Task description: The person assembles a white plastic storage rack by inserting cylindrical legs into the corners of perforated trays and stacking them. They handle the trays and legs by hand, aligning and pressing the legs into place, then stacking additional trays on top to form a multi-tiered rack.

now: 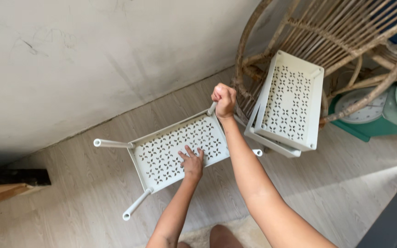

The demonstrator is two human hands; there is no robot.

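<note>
- Pale wood-look floor point(93, 193) meets a scuffed off-white wall point(93, 55), and everything lies close to that seam.
- A white perforated shelf tray point(171, 149) rests on the floor just out from the wall, with leg tubes sticking out of its corners.
- The left hand point(192, 161) lies flat on the tray's patterned panel, fingers point(188, 152) spread and pressing down.
- The right hand point(224, 99) is at the tray's far corner, fingers curled tight in a fist around the corner leg tube point(212, 109) there.
- One more leg tube point(111, 143) points from the tray's left corner along the wall; another point(136, 205) points from its near corner.
- To the right of the tray, two matching white trays point(290, 105) lean stacked against a rattan chair point(327, 32).
- Beyond those trays, under the chair, sits a green scale with a round dial point(364, 115).
- Left of the tray, a wooden board point(1, 190) lies at the wall's foot.
</note>
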